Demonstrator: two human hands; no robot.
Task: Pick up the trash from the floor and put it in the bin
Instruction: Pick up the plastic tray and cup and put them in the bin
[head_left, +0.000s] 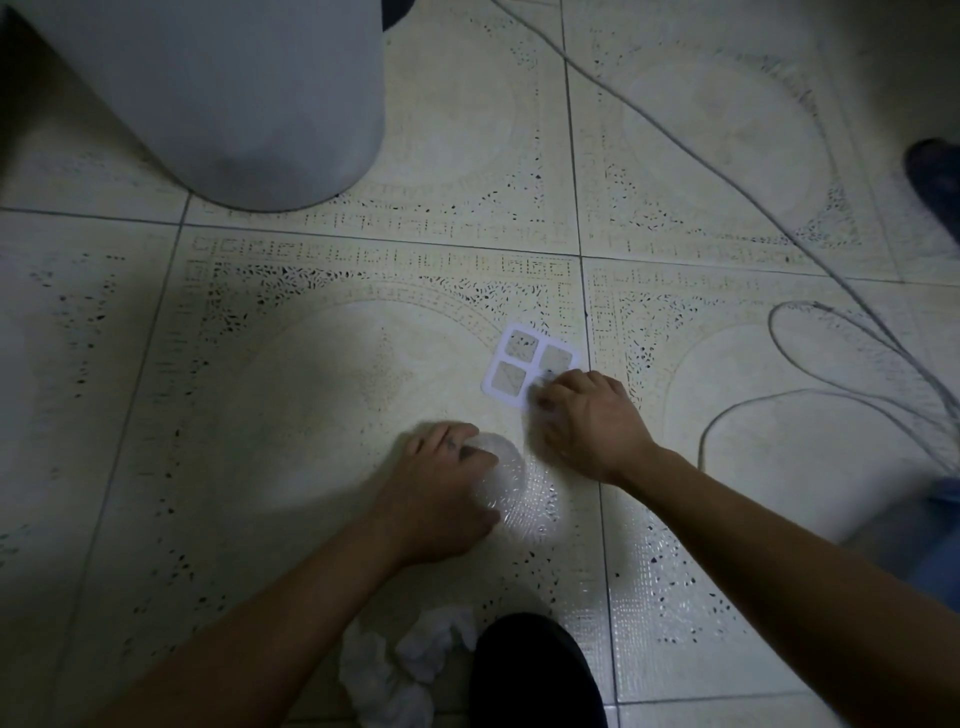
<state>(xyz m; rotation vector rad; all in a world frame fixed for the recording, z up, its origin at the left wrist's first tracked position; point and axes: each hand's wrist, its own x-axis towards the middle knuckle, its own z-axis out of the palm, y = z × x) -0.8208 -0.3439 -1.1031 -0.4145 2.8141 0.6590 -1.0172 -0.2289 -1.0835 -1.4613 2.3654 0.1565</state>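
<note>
A clear plastic cup (501, 475) lies on its side on the tiled floor, and my left hand (441, 493) is wrapped around it. A white card frame with square cut-outs (524, 364) lies flat just beyond it. My right hand (592, 421) rests on the card's near right corner, fingertips pinched at its edge. Crumpled white tissue (400, 670) lies near the bottom of the view. The pale grey bin (239, 98) stands at the upper left, only its side wall showing.
A grey cable (779, 234) runs diagonally from top centre and loops on the floor at right. A black shoe (535, 670) is at the bottom centre beside the tissue. A dark shoe (935, 176) sits at the right edge.
</note>
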